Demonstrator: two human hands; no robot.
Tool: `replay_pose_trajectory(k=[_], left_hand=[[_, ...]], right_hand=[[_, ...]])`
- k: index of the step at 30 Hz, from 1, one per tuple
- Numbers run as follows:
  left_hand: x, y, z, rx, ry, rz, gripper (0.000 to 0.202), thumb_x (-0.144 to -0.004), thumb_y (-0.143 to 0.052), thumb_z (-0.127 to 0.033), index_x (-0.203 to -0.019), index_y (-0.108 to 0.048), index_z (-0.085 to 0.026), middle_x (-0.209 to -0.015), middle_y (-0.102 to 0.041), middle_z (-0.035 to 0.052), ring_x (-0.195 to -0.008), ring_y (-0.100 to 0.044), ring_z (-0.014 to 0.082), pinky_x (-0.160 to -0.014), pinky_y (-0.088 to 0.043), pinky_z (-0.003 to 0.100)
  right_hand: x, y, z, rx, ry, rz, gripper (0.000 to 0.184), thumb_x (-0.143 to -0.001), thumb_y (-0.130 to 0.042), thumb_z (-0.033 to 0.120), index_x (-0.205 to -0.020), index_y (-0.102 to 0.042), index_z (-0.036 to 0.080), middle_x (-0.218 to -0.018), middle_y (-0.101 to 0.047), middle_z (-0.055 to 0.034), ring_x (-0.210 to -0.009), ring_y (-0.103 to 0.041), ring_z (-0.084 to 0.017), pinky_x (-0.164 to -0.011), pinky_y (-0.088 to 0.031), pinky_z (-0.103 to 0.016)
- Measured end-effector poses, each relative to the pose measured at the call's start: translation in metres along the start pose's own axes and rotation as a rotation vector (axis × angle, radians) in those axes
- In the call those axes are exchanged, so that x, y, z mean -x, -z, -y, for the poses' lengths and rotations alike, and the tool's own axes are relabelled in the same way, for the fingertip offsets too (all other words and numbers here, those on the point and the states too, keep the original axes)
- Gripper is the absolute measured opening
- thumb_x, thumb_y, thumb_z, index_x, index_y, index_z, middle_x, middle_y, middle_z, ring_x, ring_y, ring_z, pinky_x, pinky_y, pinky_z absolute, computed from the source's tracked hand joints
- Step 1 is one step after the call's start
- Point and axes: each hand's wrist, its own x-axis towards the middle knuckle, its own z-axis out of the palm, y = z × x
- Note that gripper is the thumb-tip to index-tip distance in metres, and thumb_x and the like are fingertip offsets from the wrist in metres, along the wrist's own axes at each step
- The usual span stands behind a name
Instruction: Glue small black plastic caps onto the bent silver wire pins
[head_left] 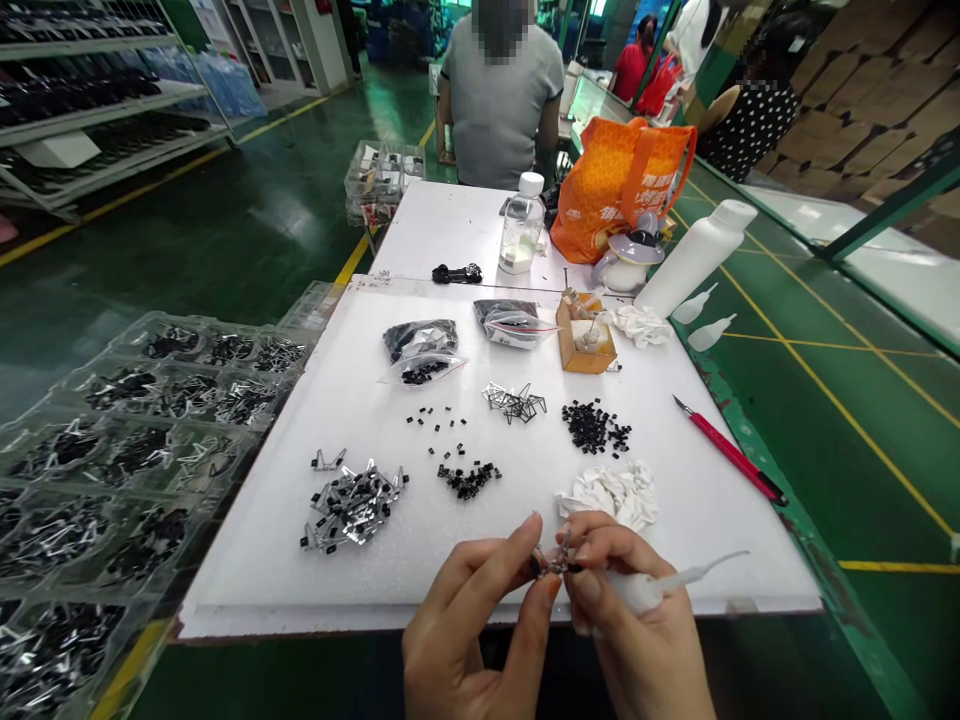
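My left hand (476, 625) and my right hand (634, 610) meet just above the front edge of a white foam board (480, 590). Between their fingertips is a small black part with bent metal wire leads (553, 562). My right hand also holds a small white squeeze bottle with a thin nozzle (646, 590), which points right. A loose pile of black parts with silver leads (352, 505) lies to the left of my hands. Small black pieces (469, 481) and white crumpled paper (609, 495) lie just ahead of them.
On the board are bent wire pieces (514, 403), black pieces (595, 428), plastic bags (506, 323) and a cardboard box (585, 340). Compartment trays (127, 450) stand to the left, a red craft knife (731, 455) lies right, and a seated person (499, 100) is ahead.
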Motion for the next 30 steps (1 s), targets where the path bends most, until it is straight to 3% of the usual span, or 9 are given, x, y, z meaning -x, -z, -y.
replay_pose_trajectory(k=[7, 13, 24, 30], left_hand=[[0.004, 0.000, 0.011, -0.074, -0.175, 0.027, 0.042, -0.086, -0.075, -0.008, -0.119, -0.079, -0.034, -0.090, -0.072, -0.0008, -0.077, -0.071, 0.0135, -0.068, -0.059, 0.018], [0.003, 0.000, 0.013, -0.085, -0.232, 0.050, 0.042, -0.089, -0.072, -0.008, -0.119, -0.079, -0.035, -0.088, -0.074, -0.0012, -0.075, -0.072, 0.0131, -0.064, -0.058, 0.017], [0.000, 0.003, 0.011, -0.061, -0.208, 0.095, 0.050, -0.086, -0.074, -0.004, -0.120, -0.078, -0.039, -0.091, -0.076, -0.0026, -0.078, -0.072, 0.0124, -0.066, -0.057, 0.015], [0.000, 0.002, 0.010, -0.001, -0.057, 0.074, 0.043, -0.086, -0.074, -0.009, -0.116, -0.080, -0.040, -0.087, -0.073, -0.0024, -0.078, -0.071, 0.0124, -0.069, -0.058, 0.015]], right_hand=[[-0.004, 0.002, 0.000, 0.004, 0.050, 0.019, 0.007, -0.082, -0.082, 0.023, -0.086, -0.078, 0.028, -0.095, -0.069, -0.0025, -0.055, -0.058, -0.007, -0.050, -0.052, -0.018], [-0.006, -0.005, 0.004, 0.004, 0.067, -0.031, 0.008, -0.080, -0.085, 0.025, -0.081, -0.077, 0.027, -0.090, -0.072, -0.0011, -0.050, -0.056, -0.004, -0.048, -0.050, -0.014], [-0.005, -0.002, -0.003, 0.048, 0.100, -0.035, 0.016, -0.085, -0.080, 0.024, -0.098, -0.073, 0.030, -0.088, -0.075, 0.0014, -0.053, -0.061, -0.005, -0.055, -0.053, -0.016], [-0.004, -0.004, -0.006, 0.148, 0.211, -0.075, 0.025, -0.086, -0.079, 0.020, -0.107, -0.073, 0.031, -0.087, -0.076, -0.0015, -0.061, -0.067, -0.011, -0.052, -0.053, -0.016]])
